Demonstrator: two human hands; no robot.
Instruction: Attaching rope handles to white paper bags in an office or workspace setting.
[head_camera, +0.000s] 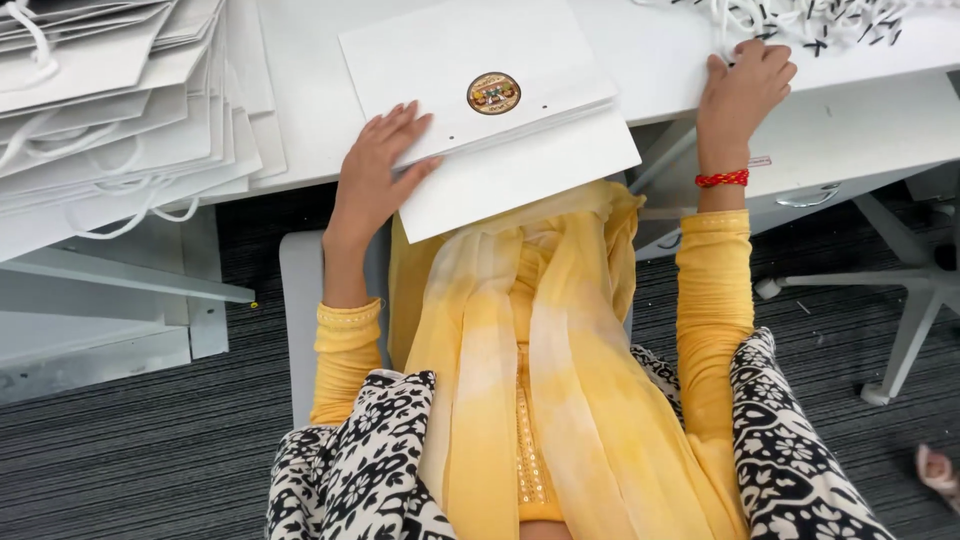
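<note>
Head view: the left hand lies flat, fingers spread, on the lower left corner of a small stack of flat white paper bags. The top bag carries a round sticker. The stack hangs over the bench near edge, above the lap. The right hand rests near the right end of the bench, fingers curled loosely into a heap of white cords; whether they pinch one, I cannot tell. A bag pile sits at the left end. The overhanging stack could likely slide off if the left hand lifts.
</note>
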